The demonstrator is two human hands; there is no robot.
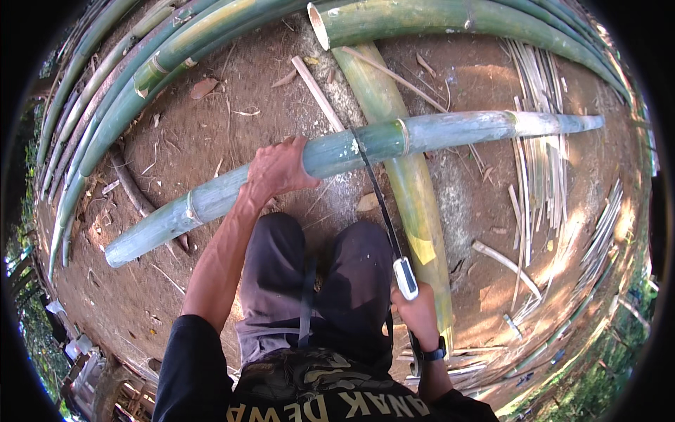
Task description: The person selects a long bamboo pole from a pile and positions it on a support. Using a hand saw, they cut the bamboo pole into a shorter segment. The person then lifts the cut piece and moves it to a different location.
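Left hand (281,167) grasps bamboo culm (380,143), frame centre; right hand (416,311) grips handsaw (388,221), lower centre-right. Advisable: pin culm firmly, blade square, strokes long.

the bamboo pole (332,153) lies across a lower pole (418,204).
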